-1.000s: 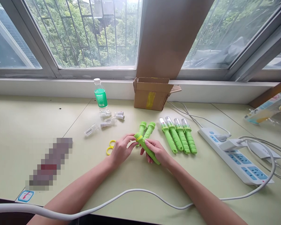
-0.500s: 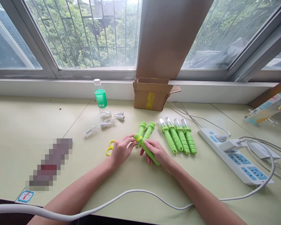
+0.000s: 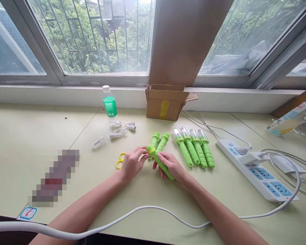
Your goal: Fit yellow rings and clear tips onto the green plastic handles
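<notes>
My right hand (image 3: 169,164) is closed around a green ribbed flashlight-like handle (image 3: 164,166), which tilts with its threaded end up and to the left. A yellow ring (image 3: 151,151) sits around the neck, just below the thread. My left hand (image 3: 134,162) pinches at that ring from the left side, its fingertips touching the neck. Two more green handles (image 3: 162,141) with bare threaded ends lie just behind. Beside my left hand, two loose yellow rings (image 3: 119,164) rest on the table.
Several green handles with clear caps (image 3: 196,149) lie in a row at right. Loose clear caps (image 3: 100,141) and small white parts (image 3: 131,127) lie near a bottle (image 3: 110,104). A cardboard box (image 3: 164,105) stands behind. A power strip (image 3: 257,173) is at right; a white cable (image 3: 148,207) crosses the front.
Almost nothing differs. The yellow ring on the neck shows slightly less from its left side; both hands keep their places and their grip.
</notes>
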Available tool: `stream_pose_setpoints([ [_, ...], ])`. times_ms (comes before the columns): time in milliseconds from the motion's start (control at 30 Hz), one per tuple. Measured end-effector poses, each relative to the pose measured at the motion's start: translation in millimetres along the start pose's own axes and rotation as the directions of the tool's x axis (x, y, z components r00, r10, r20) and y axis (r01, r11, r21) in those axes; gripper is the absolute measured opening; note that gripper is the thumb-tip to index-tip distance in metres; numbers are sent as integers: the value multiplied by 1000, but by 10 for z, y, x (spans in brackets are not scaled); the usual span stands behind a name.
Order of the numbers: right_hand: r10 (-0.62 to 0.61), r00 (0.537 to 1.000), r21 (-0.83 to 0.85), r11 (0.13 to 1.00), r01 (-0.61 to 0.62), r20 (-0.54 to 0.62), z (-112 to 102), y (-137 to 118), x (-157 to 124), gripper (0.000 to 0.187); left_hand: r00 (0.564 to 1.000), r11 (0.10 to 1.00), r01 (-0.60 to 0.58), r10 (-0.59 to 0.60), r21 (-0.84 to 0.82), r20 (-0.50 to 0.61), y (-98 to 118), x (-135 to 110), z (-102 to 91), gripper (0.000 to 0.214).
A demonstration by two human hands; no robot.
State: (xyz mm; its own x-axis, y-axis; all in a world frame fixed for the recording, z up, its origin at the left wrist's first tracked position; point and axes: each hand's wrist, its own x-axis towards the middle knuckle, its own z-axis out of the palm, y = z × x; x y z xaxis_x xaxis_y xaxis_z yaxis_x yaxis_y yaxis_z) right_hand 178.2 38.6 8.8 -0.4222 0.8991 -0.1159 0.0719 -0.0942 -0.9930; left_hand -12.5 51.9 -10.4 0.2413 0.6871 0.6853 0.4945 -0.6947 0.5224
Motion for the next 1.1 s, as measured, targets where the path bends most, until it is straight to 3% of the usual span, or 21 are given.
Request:
stream_pose_setpoints([
  [500, -26, 1000, 44, 999, 27, -16, 10, -22, -6, 38, 997, 996, -61, 58, 63, 45, 10, 28, -74, 3],
  [733, -43, 998, 109, 993, 48, -43, 0, -29, -7, 34, 998, 996, -24, 29, 89, -51, -117, 101, -193, 2],
  [967, -45, 998, 122, 991, 49, -36, -4, -1, 2, 33, 995, 981, -38, 55, 188, -84, -182, 144, -241, 3],
  [1100, -42, 999, 131, 990, 45, -32, -4, -5, 4, 33, 996, 943, -11, 41, 332, -84, -245, 183, -270, 5],
])
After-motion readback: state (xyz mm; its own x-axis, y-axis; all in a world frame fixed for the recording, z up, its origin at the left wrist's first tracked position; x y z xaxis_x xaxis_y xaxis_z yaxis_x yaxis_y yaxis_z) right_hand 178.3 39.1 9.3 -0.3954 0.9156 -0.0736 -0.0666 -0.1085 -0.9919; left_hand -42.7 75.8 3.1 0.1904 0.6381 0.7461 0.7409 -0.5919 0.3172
